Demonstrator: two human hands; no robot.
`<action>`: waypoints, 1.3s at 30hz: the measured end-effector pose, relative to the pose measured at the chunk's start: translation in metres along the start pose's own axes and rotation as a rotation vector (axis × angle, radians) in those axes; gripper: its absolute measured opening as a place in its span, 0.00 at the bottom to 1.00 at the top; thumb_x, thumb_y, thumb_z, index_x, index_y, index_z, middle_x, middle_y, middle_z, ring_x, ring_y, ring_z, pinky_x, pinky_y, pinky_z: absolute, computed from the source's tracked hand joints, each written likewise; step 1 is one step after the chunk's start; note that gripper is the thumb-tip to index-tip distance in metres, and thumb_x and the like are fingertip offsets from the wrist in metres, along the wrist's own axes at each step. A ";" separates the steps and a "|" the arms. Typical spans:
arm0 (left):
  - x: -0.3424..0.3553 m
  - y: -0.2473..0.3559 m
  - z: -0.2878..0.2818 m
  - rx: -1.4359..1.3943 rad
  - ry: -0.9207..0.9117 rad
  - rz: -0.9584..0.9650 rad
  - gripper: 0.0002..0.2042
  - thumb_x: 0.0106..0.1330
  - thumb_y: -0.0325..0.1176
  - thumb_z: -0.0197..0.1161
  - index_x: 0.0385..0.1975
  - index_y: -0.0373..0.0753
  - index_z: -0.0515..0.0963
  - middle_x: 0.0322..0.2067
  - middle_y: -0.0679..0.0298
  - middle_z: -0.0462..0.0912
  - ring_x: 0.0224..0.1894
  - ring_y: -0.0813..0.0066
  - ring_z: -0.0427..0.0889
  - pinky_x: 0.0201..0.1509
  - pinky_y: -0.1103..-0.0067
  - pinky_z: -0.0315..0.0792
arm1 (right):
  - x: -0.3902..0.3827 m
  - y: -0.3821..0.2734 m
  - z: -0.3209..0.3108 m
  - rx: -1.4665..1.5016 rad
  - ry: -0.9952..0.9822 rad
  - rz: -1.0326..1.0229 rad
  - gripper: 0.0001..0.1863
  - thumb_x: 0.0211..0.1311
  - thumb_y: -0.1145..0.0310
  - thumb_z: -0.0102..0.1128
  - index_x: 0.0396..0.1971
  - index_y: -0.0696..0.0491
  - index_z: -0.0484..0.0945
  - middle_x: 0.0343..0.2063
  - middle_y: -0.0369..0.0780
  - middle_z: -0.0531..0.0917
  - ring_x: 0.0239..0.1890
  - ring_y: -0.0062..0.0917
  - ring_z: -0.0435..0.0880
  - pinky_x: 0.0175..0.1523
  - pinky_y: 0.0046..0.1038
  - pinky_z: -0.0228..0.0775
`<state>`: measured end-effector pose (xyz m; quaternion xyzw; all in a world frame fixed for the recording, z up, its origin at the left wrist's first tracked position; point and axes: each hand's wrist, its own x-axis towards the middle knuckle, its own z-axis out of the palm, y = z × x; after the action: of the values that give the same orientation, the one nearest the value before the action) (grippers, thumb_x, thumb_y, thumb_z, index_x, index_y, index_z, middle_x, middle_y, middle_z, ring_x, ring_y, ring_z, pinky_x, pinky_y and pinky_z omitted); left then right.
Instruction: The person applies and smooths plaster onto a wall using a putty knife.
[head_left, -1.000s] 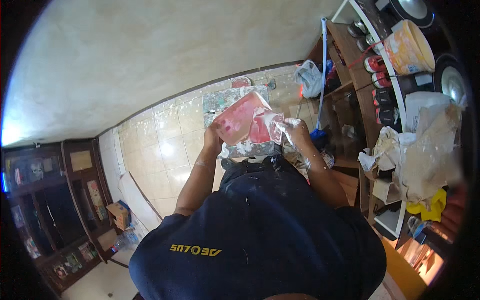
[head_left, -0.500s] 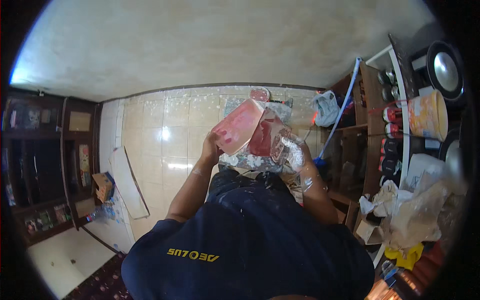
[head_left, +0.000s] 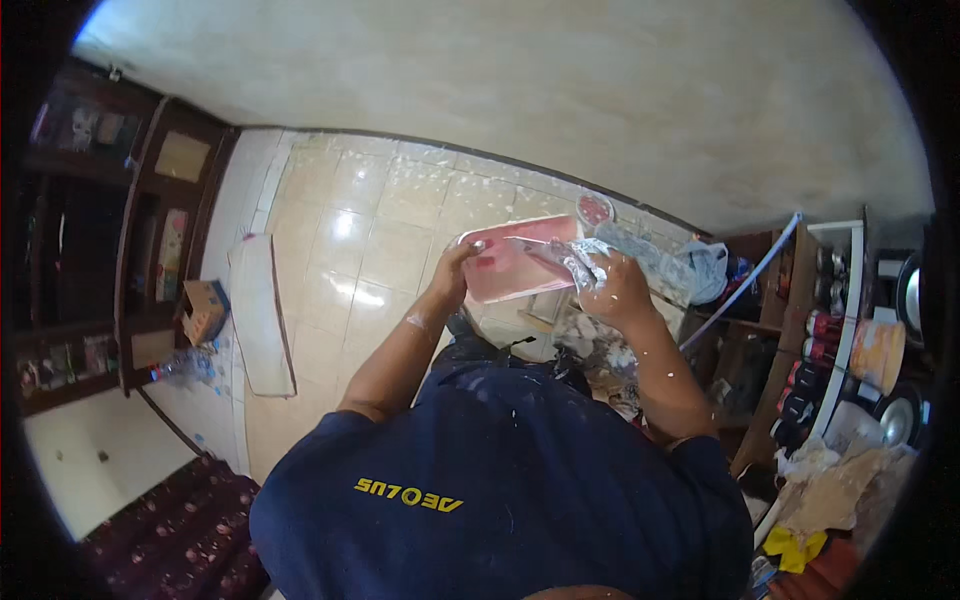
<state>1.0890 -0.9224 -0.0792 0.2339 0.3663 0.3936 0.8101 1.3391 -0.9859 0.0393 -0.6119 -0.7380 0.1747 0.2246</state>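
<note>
My left hand [head_left: 456, 266] is closed on the left end of a shallow, pale-rimmed tray [head_left: 515, 287] with pink and red smears inside. The tray is held tilted above the floor in front of me. Over its right part, my right hand [head_left: 620, 288] is closed on a crumpled, shiny, clear plastic piece [head_left: 574, 262], whose thin end reaches across the tray. The exact kind of this piece is hard to make out. White flecks cover my right hand and forearm.
A round tub of pink stuff [head_left: 595, 208] stands near the wall beyond a paint-spattered grey platform [head_left: 590, 340]. Rightward are a white plastic bag [head_left: 706, 270], a blue pole [head_left: 750, 280] and a cluttered shelf. A long pale board [head_left: 262, 315] and cardboard box [head_left: 205, 312] lie left.
My view has turned, and the tray now lies more level across, left of the platform. My right hand has moved from beside the tray to over it; the red-smeared clear piece now looks crumpled.
</note>
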 end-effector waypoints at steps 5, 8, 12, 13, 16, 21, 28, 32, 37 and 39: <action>-0.003 0.107 -0.064 -0.035 0.041 -0.095 0.24 0.56 0.44 0.51 0.48 0.32 0.69 0.44 0.52 0.74 0.46 0.59 0.75 0.51 0.65 0.70 | 0.115 -0.106 0.026 -0.219 -0.266 -0.139 0.15 0.42 0.70 0.55 0.35 0.52 0.78 0.26 0.46 0.79 0.30 0.41 0.78 0.36 0.38 0.71; -0.005 0.148 -0.095 -0.220 -0.033 -0.046 0.21 0.53 0.41 0.56 0.44 0.34 0.70 0.40 0.54 0.77 0.42 0.62 0.78 0.48 0.68 0.72 | 0.167 -0.145 0.048 -0.260 -0.349 -0.209 0.16 0.45 0.69 0.53 0.38 0.50 0.77 0.26 0.46 0.79 0.31 0.40 0.78 0.37 0.38 0.71; 0.003 0.189 -0.130 -0.224 0.024 0.075 0.20 0.54 0.38 0.56 0.43 0.33 0.71 0.38 0.55 0.77 0.41 0.62 0.78 0.46 0.68 0.73 | 0.217 -0.176 0.089 -0.222 -0.407 -0.312 0.15 0.46 0.68 0.53 0.38 0.51 0.77 0.25 0.45 0.79 0.32 0.39 0.79 0.38 0.38 0.70; 0.008 0.193 -0.137 -0.228 0.034 0.086 0.20 0.54 0.38 0.56 0.43 0.33 0.71 0.38 0.55 0.77 0.41 0.62 0.78 0.46 0.68 0.73 | 0.229 -0.182 0.095 -0.173 -0.417 -0.360 0.15 0.47 0.68 0.53 0.37 0.52 0.77 0.25 0.45 0.79 0.32 0.39 0.79 0.38 0.38 0.70; 0.022 0.213 -0.149 -0.238 0.058 0.059 0.19 0.54 0.38 0.56 0.42 0.32 0.71 0.37 0.54 0.77 0.38 0.62 0.78 0.43 0.69 0.74 | 0.267 -0.195 0.095 -0.285 -0.465 -0.381 0.15 0.48 0.72 0.49 0.38 0.52 0.77 0.28 0.45 0.81 0.33 0.36 0.81 0.38 0.36 0.72; 0.058 0.246 -0.155 -0.226 0.122 0.112 0.19 0.54 0.38 0.55 0.42 0.31 0.71 0.38 0.54 0.77 0.37 0.62 0.78 0.42 0.69 0.75 | 0.319 -0.182 0.107 -0.312 -0.469 -0.369 0.13 0.48 0.71 0.50 0.36 0.53 0.77 0.26 0.45 0.81 0.32 0.35 0.81 0.39 0.36 0.72; 0.101 0.297 -0.169 -0.168 0.191 0.096 0.24 0.54 0.43 0.54 0.48 0.35 0.68 0.42 0.54 0.75 0.42 0.62 0.76 0.46 0.67 0.72 | 0.413 -0.170 0.110 -0.174 -0.445 -0.476 0.12 0.49 0.67 0.52 0.34 0.52 0.77 0.24 0.46 0.80 0.30 0.40 0.79 0.35 0.39 0.71; 0.117 0.320 -0.194 -0.183 0.203 0.085 0.24 0.53 0.44 0.54 0.47 0.35 0.68 0.41 0.54 0.76 0.41 0.62 0.76 0.45 0.67 0.72 | 0.442 -0.178 0.137 -0.147 -0.575 -0.531 0.13 0.50 0.65 0.52 0.36 0.52 0.77 0.25 0.46 0.80 0.30 0.40 0.79 0.37 0.38 0.71; 0.112 0.357 -0.213 -0.148 0.275 0.124 0.23 0.53 0.45 0.55 0.45 0.34 0.70 0.38 0.55 0.76 0.38 0.63 0.77 0.41 0.68 0.73 | 0.486 -0.204 0.149 -0.172 -0.523 -0.483 0.12 0.49 0.71 0.49 0.34 0.53 0.77 0.26 0.45 0.81 0.33 0.38 0.81 0.39 0.36 0.71; 0.116 0.368 -0.243 -0.140 0.242 0.073 0.25 0.53 0.44 0.53 0.48 0.36 0.67 0.42 0.52 0.74 0.42 0.57 0.75 0.45 0.64 0.72 | 0.496 -0.212 0.173 -0.127 -0.488 -0.427 0.13 0.48 0.72 0.49 0.35 0.53 0.77 0.26 0.46 0.80 0.32 0.38 0.80 0.39 0.37 0.71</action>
<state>0.7774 -0.5926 -0.0326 0.1411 0.4243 0.4728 0.7593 0.9957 -0.5360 0.0652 -0.3962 -0.8910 0.2191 0.0341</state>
